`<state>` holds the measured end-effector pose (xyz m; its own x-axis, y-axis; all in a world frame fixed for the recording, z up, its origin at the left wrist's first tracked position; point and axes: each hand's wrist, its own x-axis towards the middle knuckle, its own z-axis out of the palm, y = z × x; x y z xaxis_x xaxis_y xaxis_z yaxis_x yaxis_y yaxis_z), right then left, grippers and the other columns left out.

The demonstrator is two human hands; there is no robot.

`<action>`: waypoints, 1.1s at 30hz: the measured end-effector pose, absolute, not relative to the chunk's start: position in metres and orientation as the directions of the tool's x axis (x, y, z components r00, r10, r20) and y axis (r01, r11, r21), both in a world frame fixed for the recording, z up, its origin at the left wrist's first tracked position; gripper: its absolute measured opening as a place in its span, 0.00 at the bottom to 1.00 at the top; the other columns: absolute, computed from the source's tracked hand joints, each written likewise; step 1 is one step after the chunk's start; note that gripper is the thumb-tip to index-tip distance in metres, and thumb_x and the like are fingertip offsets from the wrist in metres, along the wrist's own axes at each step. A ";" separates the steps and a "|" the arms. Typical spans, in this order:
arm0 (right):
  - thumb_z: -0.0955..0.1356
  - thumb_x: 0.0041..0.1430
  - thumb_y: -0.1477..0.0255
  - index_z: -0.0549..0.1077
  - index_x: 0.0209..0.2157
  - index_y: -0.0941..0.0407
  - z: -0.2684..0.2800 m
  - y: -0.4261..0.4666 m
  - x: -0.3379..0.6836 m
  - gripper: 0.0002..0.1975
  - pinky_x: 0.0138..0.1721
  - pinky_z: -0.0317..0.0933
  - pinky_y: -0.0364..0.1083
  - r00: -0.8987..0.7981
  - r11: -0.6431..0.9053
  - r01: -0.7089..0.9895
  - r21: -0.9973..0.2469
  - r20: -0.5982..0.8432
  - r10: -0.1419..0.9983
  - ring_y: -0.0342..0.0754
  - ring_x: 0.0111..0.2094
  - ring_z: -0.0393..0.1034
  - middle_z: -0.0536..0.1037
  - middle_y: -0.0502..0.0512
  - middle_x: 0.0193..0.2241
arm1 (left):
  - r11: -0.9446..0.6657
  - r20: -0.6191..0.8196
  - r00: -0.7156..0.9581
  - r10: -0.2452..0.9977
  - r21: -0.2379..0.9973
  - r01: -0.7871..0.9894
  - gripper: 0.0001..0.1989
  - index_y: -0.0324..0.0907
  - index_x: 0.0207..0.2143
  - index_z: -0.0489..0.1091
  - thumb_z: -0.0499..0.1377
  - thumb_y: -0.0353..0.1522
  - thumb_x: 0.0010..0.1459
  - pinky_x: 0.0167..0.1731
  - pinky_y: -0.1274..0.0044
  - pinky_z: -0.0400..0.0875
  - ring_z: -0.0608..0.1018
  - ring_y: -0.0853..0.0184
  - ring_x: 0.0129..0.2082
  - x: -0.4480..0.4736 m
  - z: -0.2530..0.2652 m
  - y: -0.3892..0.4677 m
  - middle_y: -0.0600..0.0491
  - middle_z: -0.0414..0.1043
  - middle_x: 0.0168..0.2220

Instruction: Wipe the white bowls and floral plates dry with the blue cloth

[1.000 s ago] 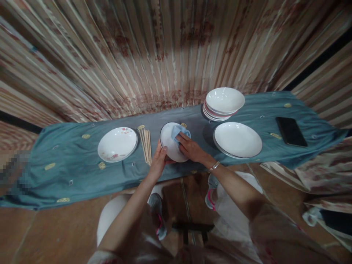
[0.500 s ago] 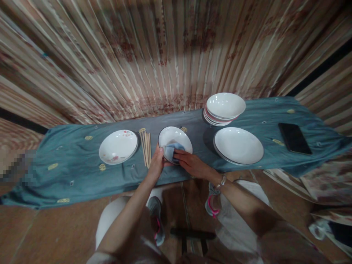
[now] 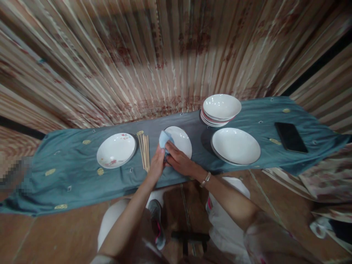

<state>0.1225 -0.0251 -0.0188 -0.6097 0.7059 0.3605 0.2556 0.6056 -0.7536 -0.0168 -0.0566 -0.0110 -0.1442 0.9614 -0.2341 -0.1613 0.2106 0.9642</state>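
Observation:
A small white plate with a dark rim point(image 3: 182, 140) is held up over the cloth-covered table. My left hand point(image 3: 157, 161) grips the plate at its near left edge, its fingers partly hidden beneath. My right hand point(image 3: 180, 160) presses a light blue cloth point(image 3: 165, 138) against the plate's left rim, fingers closed on it. Just left of the plate lie several wooden chopsticks point(image 3: 144, 152). Farther left sits a stack of white plates with a red floral pattern point(image 3: 115, 149).
Right of my hands are large white plates point(image 3: 236, 146), with a stack of white bowls point(image 3: 221, 107) behind them. A black tablet-like object point(image 3: 291, 137) lies at the right on the teal tablecloth point(image 3: 82, 176). A pleated curtain point(image 3: 170, 58) hangs behind the table.
My right hand has moved the cloth left and up, from the plate's inside to its left rim. The left hand still holds the plate. The view has shifted slightly.

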 end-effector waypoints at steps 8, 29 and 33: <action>0.58 0.63 0.77 0.53 0.67 0.62 -0.028 0.001 0.123 0.30 0.70 0.41 0.59 -0.457 0.551 0.374 -0.746 0.369 0.809 0.53 0.71 0.36 0.44 0.64 0.71 | 0.202 -0.209 -0.072 0.975 0.975 -0.092 0.31 0.50 0.63 0.63 0.62 0.42 0.57 0.34 0.72 0.80 0.74 0.54 0.54 -0.006 -0.008 -0.060 0.50 0.63 0.63; 0.61 0.59 0.80 0.65 0.59 0.66 -0.055 0.014 0.173 0.26 0.65 0.54 0.62 -0.496 0.577 0.666 -0.472 0.297 0.816 0.58 0.65 0.58 0.64 0.72 0.62 | 0.203 -0.214 -0.102 0.972 0.973 -0.107 0.36 0.49 0.65 0.59 0.62 0.45 0.56 0.29 0.74 0.79 0.79 0.61 0.40 -0.011 -0.006 -0.057 0.47 0.72 0.55; 0.61 0.61 0.79 0.69 0.56 0.69 -0.049 0.006 0.182 0.23 0.64 0.57 0.59 -0.539 0.587 0.672 -0.452 0.246 0.806 0.58 0.62 0.63 0.68 0.75 0.59 | 0.202 -0.214 -0.107 0.971 0.973 -0.110 0.36 0.48 0.65 0.60 0.62 0.44 0.56 0.29 0.74 0.80 0.79 0.60 0.41 -0.011 -0.006 -0.057 0.47 0.70 0.57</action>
